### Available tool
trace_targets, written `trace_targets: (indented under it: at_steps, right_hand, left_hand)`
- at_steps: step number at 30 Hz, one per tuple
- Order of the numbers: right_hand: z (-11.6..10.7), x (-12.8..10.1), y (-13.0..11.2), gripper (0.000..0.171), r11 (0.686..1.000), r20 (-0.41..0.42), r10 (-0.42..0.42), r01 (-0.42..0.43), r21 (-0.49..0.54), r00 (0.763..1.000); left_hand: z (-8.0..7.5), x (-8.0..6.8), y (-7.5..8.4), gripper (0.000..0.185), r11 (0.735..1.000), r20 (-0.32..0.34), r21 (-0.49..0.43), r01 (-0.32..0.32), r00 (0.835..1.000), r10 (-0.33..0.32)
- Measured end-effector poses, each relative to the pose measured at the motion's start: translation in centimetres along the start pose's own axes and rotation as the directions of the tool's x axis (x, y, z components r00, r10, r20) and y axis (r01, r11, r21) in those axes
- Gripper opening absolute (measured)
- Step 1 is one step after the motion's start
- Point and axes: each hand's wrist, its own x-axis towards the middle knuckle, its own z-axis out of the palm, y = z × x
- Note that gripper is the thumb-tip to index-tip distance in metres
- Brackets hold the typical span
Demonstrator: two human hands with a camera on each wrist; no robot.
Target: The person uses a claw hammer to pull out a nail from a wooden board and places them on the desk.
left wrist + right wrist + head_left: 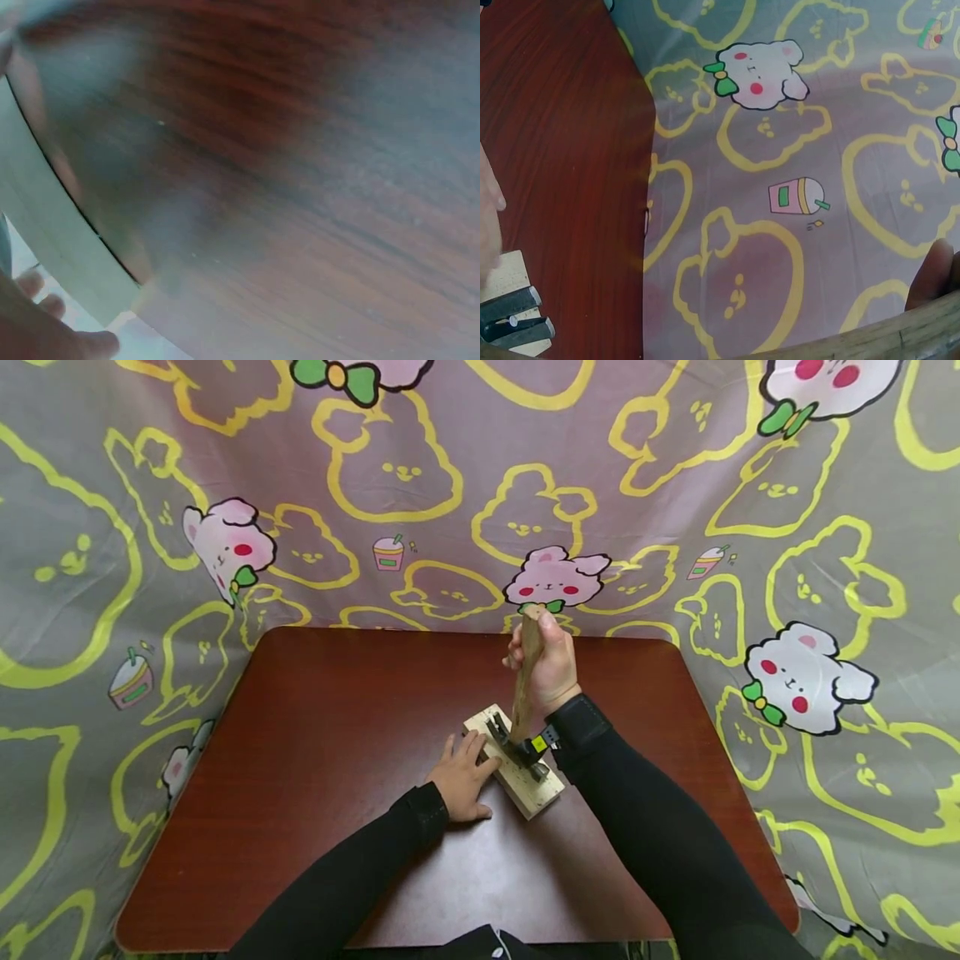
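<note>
In the head view, a pale wooden block [532, 795] with a black metal lever mechanism [498, 727] lies slantwise on the table. A long wooden handle [527, 664] rises nearly upright from the metal part. My right hand [557, 664] grips this handle near its top, thumb along it. My left hand [459, 778] rests at the block's left side, fingers spread and touching its edge. The right wrist view catches the wooden handle [870, 330] along its bottom and two dark metal prongs [517, 315] at lower left. Beneath my right wrist, part of the mechanism is hidden.
The dark red-brown table [337, 718] has rounded corners. A patterned cloth [420, 543] with yellow outlines and white cartoon animals hangs behind it and down both sides. Light reflects off the table's front half.
</note>
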Motion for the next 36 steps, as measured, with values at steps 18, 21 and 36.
trace_targets:
  at_steps: [18, 21, 36]
  right_hand:
    - [0.1, 0.0, -0.2, 0.017, 0.985, -0.011, 0.063, -0.064, -0.163, 0.998]
    - [0.3, -0.1, -0.3, 0.019, 0.977, -0.024, 0.068, -0.071, -0.199, 0.997]
    - [-0.1, -0.1, -0.5, 0.017, 0.979, -0.046, 0.027, -0.036, -0.203, 0.999]
  left_hand:
    - [-1.0, 0.6, -0.3, 0.099, 0.999, 0.151, 0.028, -0.020, 0.988, 0.015]
    - [-1.2, 0.8, -0.3, 0.099, 1.000, 0.165, 0.021, -0.006, 0.986, 0.002]
    - [-1.7, 1.5, -0.1, 0.099, 0.999, 0.174, -0.037, 0.024, 0.985, -0.017]
